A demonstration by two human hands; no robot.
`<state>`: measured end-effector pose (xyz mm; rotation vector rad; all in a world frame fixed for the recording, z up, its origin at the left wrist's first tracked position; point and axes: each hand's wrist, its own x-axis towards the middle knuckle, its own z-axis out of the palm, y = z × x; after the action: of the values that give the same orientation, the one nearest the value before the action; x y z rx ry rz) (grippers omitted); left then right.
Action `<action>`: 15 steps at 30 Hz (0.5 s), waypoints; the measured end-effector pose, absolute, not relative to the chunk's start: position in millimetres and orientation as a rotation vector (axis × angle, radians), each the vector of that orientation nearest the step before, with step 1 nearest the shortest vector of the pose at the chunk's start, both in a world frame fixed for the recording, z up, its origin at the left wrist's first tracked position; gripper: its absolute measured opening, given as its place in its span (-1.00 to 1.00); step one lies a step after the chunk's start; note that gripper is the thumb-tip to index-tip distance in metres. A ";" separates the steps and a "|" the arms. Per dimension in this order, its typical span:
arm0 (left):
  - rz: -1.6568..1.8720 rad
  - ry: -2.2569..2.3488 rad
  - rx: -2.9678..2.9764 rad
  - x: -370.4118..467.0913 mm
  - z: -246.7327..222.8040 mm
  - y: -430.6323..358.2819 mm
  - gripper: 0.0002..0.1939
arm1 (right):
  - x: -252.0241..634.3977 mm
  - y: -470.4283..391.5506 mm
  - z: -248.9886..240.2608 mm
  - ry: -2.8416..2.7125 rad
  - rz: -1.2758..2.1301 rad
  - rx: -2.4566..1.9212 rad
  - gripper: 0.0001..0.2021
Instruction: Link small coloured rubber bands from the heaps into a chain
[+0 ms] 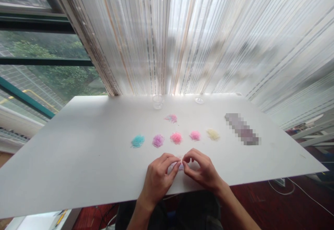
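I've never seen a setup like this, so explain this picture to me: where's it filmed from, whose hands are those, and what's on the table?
There's no machine here. One camera, worn on a person's head, looks forward and down at their own bare left hand and right hand. The fingertips meet in a pinch above a pale heap; anything between them is too small to tell.

On the white table, beyond the hands, five little piles form a row, left to right: teal, purple, coral, pink and pale yellow. Behind them are a mixed-colour pile, a clear cup and a clear disc. The item at right is pixelated.
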<state>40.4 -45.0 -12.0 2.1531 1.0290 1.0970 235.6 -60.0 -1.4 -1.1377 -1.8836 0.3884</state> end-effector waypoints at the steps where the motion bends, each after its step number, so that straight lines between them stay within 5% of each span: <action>1: 1.100 1.029 2.152 40.5 -12.4 -45.0 -0.90 | 235.6 -60.8 -1.1 -1.878 0.384 -1.139 -0.87; 15: 1.081 1.016 2.097 39.4 -13.3 -44.9 -0.88 | 235.0 -64.9 -5.0 -1.831 0.428 -1.134 -0.91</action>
<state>39.4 -44.9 -13.3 2.0968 1.0162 1.0811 235.0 -64.9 -5.0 -1.1336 -1.8307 0.4284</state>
